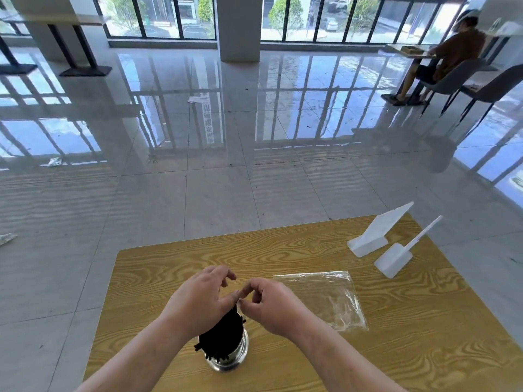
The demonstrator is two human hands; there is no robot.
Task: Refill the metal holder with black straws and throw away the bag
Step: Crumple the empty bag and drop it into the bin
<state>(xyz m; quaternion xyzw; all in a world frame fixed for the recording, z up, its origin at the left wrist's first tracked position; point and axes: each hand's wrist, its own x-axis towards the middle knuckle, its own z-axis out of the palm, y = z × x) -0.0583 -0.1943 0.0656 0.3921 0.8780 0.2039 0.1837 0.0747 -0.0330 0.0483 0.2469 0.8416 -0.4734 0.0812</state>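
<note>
A shiny metal holder (236,356) stands near the front edge of the wooden table (311,250), packed with black straws (223,336) that lean and stick out of its top. My left hand (202,299) hovers over the straw tops, thumb and forefinger pinching the uppermost ends. My right hand (270,305) is just to the right, its fingertips curled and meeting the left hand's at the straw tips. An empty clear plastic bag (325,298) lies flat on the table to the right of my hands.
Two white plastic sign stands (370,236) (396,258) sit at the table's far right corner. Beyond the table is a glossy tiled floor with scraps of litter (53,161). A person sits at a table (407,50) at the far right by the windows.
</note>
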